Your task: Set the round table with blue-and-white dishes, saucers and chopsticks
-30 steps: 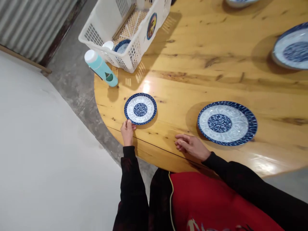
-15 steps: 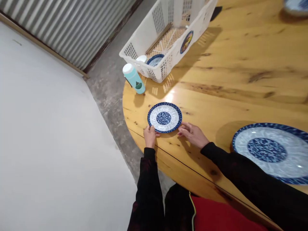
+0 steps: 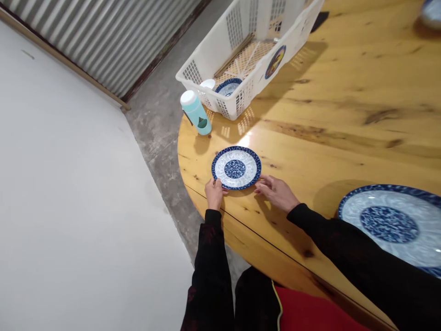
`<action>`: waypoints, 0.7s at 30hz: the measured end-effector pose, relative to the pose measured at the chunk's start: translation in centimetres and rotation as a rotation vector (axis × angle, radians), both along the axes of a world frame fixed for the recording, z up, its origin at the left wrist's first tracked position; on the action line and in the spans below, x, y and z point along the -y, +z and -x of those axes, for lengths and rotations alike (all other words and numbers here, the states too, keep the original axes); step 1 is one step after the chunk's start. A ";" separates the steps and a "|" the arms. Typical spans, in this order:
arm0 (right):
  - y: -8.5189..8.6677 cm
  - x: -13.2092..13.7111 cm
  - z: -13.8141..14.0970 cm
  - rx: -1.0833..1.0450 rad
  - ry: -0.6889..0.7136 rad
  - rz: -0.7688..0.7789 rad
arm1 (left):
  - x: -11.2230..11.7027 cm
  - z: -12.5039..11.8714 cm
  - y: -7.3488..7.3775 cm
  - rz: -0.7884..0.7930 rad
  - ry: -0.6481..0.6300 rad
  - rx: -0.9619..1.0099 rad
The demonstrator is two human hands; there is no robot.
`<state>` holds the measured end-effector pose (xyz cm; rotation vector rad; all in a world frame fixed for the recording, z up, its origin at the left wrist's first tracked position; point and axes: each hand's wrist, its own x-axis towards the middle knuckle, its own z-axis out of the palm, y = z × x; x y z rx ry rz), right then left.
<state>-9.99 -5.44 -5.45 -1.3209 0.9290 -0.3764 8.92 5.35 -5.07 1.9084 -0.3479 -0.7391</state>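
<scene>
A small blue-and-white patterned plate (image 3: 236,168) lies flat near the left edge of a round wooden table (image 3: 327,110). My left hand (image 3: 214,193) pinches the plate's near left rim, thumb on top. My right hand (image 3: 275,192) rests on the table with its fingertips touching the plate's near right rim, fingers loosely curled. Both arms wear dark sleeves.
A large blue-and-white plate (image 3: 392,225) lies at the right. A teal bottle with a white cap (image 3: 195,112) stands beside a white plastic basket (image 3: 241,59), which holds a small dish and chopsticks. Concrete floor and a corrugated metal wall are at the left.
My right hand slid left from the table's near edge to the small plate's right rim. The view swung left, so the large plate sits further right. My left hand stayed on the plate.
</scene>
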 end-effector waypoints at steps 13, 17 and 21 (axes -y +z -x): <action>0.3 -4.1 5.2 -0.037 0.096 -0.049 | -0.7 0.6 1.2 0.012 0.012 -0.016; 0.7 -8.1 10.7 -0.063 0.123 -0.125 | -1.9 1.9 1.2 0.041 0.006 -0.021; 1.2 -11.4 15.3 -0.114 0.054 -0.240 | -3.0 3.1 1.3 0.066 0.040 -0.036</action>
